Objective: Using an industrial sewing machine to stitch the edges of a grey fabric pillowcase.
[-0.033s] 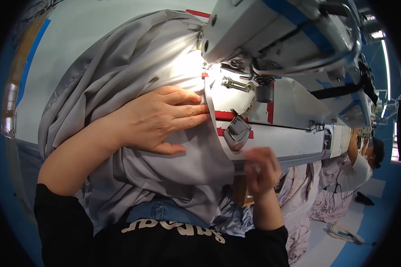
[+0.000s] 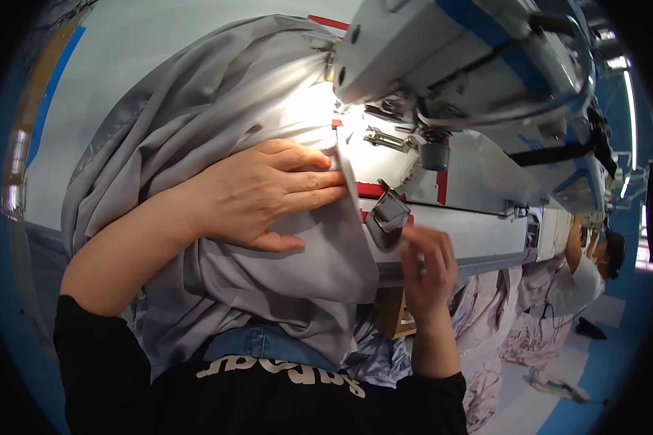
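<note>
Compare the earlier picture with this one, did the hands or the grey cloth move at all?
Nothing visibly changed. The left hand lies flat on the grey cloth by the sewing machine, and the right hand is at the table's front edge, just as before.

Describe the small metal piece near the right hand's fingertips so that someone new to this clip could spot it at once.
Start at the white sewing machine at the top. Follow its flat bed down to the front edge, where the grey cloth ends. The small folded metal guide sits there, just above the right hand; unlike the red strips beside it, it is shiny grey and angular.
</note>
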`<state>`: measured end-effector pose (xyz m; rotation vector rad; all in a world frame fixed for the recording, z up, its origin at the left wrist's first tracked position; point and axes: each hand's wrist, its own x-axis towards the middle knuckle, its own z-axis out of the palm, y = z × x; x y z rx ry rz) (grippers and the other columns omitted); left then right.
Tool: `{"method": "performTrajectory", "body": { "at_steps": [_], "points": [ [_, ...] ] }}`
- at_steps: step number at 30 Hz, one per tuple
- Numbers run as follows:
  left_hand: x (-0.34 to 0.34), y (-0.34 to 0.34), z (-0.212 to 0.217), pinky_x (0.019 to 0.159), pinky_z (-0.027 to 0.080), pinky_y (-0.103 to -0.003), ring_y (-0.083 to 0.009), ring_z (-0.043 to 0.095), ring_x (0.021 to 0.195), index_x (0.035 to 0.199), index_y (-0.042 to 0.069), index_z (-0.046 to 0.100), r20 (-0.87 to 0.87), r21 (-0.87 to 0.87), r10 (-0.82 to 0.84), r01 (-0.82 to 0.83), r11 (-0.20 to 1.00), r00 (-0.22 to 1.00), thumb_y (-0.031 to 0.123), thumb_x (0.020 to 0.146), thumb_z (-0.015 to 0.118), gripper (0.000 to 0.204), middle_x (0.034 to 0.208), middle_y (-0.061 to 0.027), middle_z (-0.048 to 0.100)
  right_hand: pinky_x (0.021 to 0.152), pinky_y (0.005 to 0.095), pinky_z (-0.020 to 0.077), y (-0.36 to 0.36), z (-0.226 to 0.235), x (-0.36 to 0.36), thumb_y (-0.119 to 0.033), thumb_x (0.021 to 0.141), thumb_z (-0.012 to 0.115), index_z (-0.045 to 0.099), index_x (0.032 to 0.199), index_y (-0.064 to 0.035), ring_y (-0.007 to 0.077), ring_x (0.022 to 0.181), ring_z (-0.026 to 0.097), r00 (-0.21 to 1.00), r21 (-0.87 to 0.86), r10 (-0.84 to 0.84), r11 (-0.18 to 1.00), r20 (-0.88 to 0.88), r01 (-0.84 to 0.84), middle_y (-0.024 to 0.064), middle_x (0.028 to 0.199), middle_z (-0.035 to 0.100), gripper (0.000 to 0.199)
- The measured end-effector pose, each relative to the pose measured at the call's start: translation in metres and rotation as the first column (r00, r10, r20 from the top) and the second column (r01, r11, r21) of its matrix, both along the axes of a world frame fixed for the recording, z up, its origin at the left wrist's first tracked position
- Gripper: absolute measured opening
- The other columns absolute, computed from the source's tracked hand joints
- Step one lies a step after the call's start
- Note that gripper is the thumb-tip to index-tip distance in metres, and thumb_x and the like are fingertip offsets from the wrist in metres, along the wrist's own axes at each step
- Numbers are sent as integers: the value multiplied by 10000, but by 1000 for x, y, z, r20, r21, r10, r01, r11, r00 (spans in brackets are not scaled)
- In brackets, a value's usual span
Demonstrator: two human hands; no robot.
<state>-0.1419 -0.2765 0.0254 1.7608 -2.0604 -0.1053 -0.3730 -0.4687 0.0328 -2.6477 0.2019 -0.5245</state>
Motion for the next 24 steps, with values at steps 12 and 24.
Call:
{"method": "performTrajectory", "body": {
  "at_steps": [12, 24],
  "points": [
    [-5, -8, -11, 885, 395, -321, -196, 476, 1055, 1198, 22, 558, -40, -247, -74, 62, 967, 996, 490, 740, 649, 661, 1172, -33, 575, 770, 342, 519, 24, 1, 29, 37, 698, 655, 708, 956, -60, 309, 961, 574, 912, -381, 381, 874, 151, -302, 112, 1067, 611, 281],
    [1, -8, -4, 886, 388, -349, -196, 497, 1044, 1336, 202, 478, 106, -116, 55, -43, 992, 993, 580, 810, 538, 651, 1127, -35, 489, 745, 328, 525, 20, 0, 40, -42, 736, 601, 702, 957, -7, 270, 860, 662, 994, 205, 107, 973, -8, -103, 139, 1021, 676, 245]
  ]
}}
